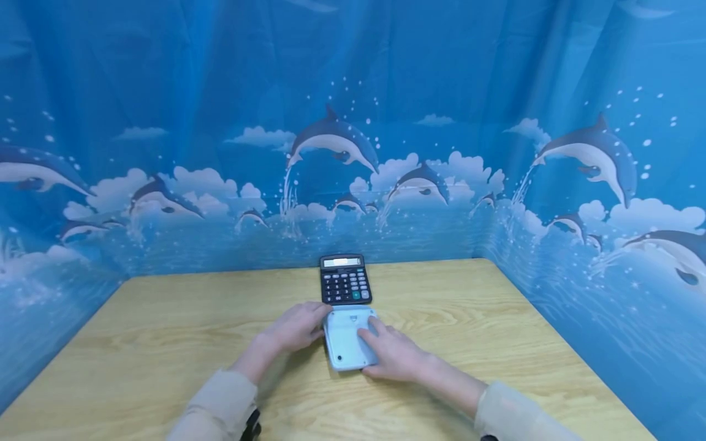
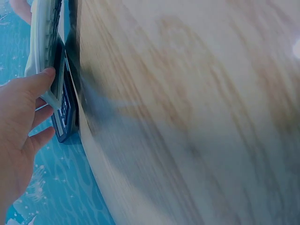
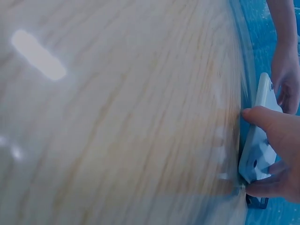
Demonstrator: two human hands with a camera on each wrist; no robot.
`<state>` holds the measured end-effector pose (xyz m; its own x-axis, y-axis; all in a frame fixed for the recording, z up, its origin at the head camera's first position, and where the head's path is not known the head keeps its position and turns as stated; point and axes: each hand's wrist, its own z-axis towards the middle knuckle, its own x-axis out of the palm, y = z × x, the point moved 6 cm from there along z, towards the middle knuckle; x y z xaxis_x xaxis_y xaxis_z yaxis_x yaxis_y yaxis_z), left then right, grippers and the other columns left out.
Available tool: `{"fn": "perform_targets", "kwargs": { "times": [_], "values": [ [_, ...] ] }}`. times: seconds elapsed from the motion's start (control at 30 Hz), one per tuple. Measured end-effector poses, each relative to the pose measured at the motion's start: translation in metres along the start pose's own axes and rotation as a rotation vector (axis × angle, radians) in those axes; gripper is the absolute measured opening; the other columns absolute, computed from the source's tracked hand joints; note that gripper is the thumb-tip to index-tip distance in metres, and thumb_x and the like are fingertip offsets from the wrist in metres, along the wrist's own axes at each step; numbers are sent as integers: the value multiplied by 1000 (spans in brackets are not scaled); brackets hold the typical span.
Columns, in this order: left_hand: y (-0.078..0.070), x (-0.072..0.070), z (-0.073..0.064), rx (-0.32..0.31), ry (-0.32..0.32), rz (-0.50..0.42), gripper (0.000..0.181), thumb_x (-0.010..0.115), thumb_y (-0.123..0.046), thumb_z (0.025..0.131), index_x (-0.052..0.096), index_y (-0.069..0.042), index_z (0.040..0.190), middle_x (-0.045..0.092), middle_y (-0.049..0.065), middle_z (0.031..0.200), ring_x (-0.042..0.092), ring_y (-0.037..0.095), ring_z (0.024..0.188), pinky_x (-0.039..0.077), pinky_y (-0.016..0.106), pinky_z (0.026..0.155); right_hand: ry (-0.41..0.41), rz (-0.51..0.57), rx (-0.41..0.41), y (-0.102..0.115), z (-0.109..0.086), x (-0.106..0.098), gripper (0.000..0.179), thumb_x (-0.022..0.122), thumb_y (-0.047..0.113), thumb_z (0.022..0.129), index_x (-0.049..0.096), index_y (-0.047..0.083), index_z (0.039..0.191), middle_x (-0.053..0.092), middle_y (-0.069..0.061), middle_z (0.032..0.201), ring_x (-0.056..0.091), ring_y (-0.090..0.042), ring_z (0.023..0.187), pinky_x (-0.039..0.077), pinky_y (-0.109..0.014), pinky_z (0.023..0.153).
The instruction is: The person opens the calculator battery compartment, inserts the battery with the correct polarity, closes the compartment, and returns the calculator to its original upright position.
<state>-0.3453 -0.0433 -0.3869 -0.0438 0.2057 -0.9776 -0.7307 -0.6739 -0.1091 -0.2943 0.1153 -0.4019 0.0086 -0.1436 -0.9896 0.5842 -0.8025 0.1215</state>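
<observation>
A pale white calculator (image 1: 346,343) is held back side up between both hands, its screw holes showing in the head view. Its row of keys (image 2: 50,35) faces the table in the left wrist view. My left hand (image 1: 298,324) grips the calculator's far left corner, thumb on one face. At its right side, my right hand (image 1: 396,355) grips it with the thumb near the lower edge and fingers over the back. A black calculator (image 1: 344,285) lies face up just beyond, its keys and display visible.
The wood-grain table (image 1: 474,318) stretches to both sides of the hands. Blue curtains (image 1: 237,98) printed with dolphins and clouds stand along the table's back and sides, and the black calculator lies near the back edge.
</observation>
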Motion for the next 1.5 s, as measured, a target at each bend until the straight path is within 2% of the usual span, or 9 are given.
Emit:
{"fn": "perform_targets", "kwargs": {
  "times": [0.17,0.37,0.53,0.67,0.77,1.0,1.13,1.33,1.5],
  "values": [
    [-1,-4,0,7,-14,17,49,69,-14,80,52,-1,124,58,15,119,55,27,109,45,39,94,-31,-154,-41,6,0,-4,69,69,44,76,49,6,131,45,-29,130,53,-41,109,49,-48,85],
    [-4,-4,2,-16,13,8,49,69,-18,81,52,-1,124,57,15,120,55,27,109,44,39,94,-116,-355,-147,16,1,-8,61,66,48,78,56,8,122,59,-18,112,61,-30,97,54,-36,72],
    [-6,-3,2,-56,39,-6,50,68,-19,82,51,-1,126,56,15,122,53,27,112,44,39,95,-170,-412,-212,25,0,-9,53,65,44,78,58,7,116,62,-12,101,62,-22,81,50,-25,54],
    [-6,-4,0,-69,33,-28,51,68,-20,82,51,0,126,56,16,121,53,28,112,44,40,95,-298,-455,-289,35,-3,-13,40,64,36,78,61,7,105,63,-7,89,59,-16,69,46,-21,46],
    [-5,-4,-1,-85,25,-46,52,68,-20,83,50,1,126,56,17,122,53,29,112,44,40,95,-386,-480,-320,43,-4,-16,31,64,30,76,62,8,97,62,-5,84,56,-14,64,44,-19,43],
    [-3,-4,-2,-94,9,-86,53,70,-21,81,51,2,125,56,19,121,53,30,111,44,41,93,-507,-593,-335,55,-6,-19,18,56,23,78,63,8,86,61,-2,76,53,-12,58,43,-20,42],
    [-5,-6,-2,-98,9,-102,53,69,-24,82,52,1,125,57,18,121,54,30,110,45,41,93,-493,-654,-311,61,-7,-21,17,51,14,77,62,7,88,59,-2,75,51,-12,58,40,-20,39],
    [-7,-11,0,-127,-3,-152,51,67,-26,84,52,1,124,58,16,118,56,28,107,47,40,90,-416,-732,-230,67,-8,-27,21,61,11,73,59,5,94,57,-3,78,52,-12,62,39,-19,38],
    [-9,-14,2,-154,-20,-193,51,65,-28,86,52,1,125,59,16,116,57,26,104,48,39,88,-426,-768,-195,68,-8,-39,21,64,14,75,57,5,93,53,-3,78,51,-12,61,37,-18,37]
  ]
}}
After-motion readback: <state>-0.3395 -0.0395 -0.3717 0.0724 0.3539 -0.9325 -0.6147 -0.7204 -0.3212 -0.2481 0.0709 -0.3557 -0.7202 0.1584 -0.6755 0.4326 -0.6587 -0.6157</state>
